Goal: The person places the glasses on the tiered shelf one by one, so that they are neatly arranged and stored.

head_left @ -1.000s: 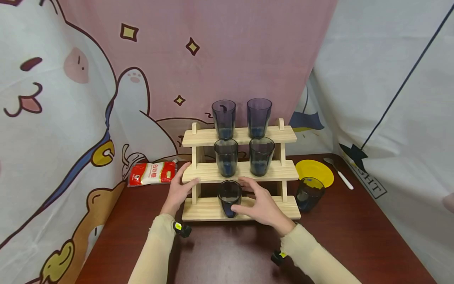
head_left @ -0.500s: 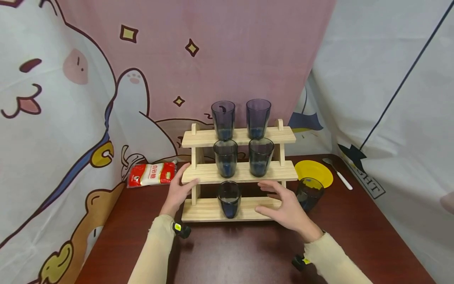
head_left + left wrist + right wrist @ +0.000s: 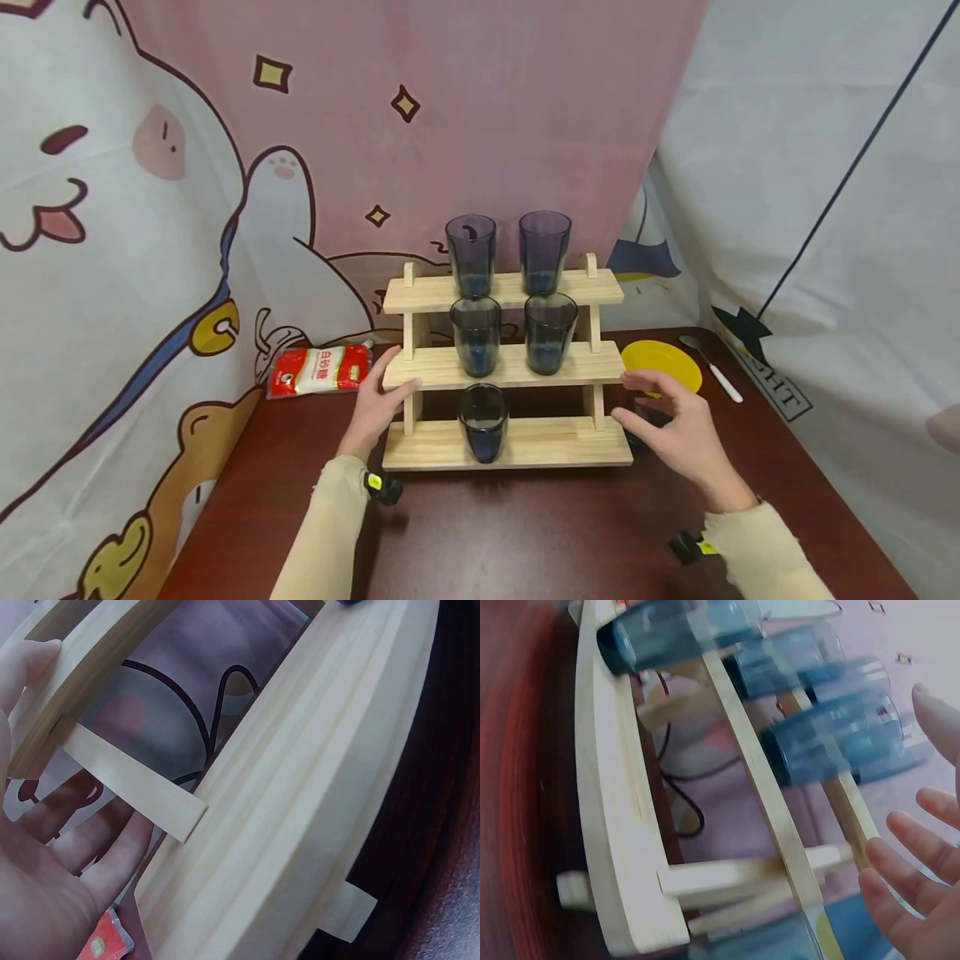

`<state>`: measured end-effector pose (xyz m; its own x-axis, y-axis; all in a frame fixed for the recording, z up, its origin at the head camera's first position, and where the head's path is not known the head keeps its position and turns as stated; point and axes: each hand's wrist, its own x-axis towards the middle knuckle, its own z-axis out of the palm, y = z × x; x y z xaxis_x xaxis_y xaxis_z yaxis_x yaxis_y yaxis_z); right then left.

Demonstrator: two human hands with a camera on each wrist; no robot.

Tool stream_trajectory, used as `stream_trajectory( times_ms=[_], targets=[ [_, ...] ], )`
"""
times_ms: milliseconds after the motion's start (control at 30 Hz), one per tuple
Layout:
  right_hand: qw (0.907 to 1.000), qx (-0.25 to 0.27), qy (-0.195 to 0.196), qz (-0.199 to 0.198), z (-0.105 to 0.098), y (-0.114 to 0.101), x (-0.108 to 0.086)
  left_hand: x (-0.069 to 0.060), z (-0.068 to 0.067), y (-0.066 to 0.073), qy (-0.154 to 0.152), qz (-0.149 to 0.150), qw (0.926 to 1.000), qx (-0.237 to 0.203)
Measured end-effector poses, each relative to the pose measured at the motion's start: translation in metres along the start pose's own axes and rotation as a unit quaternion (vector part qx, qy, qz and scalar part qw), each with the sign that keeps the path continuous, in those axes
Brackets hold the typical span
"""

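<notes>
A three-tier wooden rack (image 3: 570, 433) stands on the dark red table. On its bottom tier is one dark tinted glass (image 3: 483, 425); the middle tier bears two glasses (image 3: 550, 333) and the top tier two more (image 3: 471, 254). My left hand (image 3: 375, 408) grips the left end of the middle tier, its thumb (image 3: 34, 664) on top and the other fingers lower, by the upright. Beside the rack's right end, my right hand (image 3: 686, 429) is spread, thumb apart from the fingers. It partly hides another dark glass (image 3: 651, 407) on the table; contact is unclear.
A yellow plate (image 3: 667, 360) lies behind the right hand, with a white-handled spoon (image 3: 723, 379) to its right. At the back left is a red and white bag of sugar (image 3: 321, 369). Printed cloth (image 3: 525, 108) hangs behind the table and along its sides.
My right hand has left the glass on the bottom tier and moved right, to the glass on the table beside the rack. The left hand keeps its grip on the rack.
</notes>
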<state>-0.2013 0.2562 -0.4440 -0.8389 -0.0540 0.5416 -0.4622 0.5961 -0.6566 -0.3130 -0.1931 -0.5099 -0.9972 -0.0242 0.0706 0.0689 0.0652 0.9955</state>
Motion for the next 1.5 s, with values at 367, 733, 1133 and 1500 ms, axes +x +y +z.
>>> stream_trajectory(
  times_ms=[367, 733, 1133, 1500],
  targets=[
    [0.9942, -0.082, 0.041, 0.057, -0.023, 0.032, -0.002, -0.001, -0.001, -0.001, -0.002, -0.001, 0.9999, 0.015],
    [0.9856, -0.083, -0.015, 0.146, -0.024, 0.067, -0.007, 0.0, -0.001, -0.002, -0.008, -0.007, 0.9999, 0.007],
    [0.9807, -0.034, -0.043, 0.188, -0.017, 0.083, -0.01, -0.002, -0.001, 0.011, -0.017, -0.033, 0.9993, 0.009],
    [0.9786, -0.045, -0.055, 0.193, -0.007, 0.094, -0.011, -0.016, 0.001, 0.036, -0.021, -0.028, 0.9992, 0.019]
  ],
)
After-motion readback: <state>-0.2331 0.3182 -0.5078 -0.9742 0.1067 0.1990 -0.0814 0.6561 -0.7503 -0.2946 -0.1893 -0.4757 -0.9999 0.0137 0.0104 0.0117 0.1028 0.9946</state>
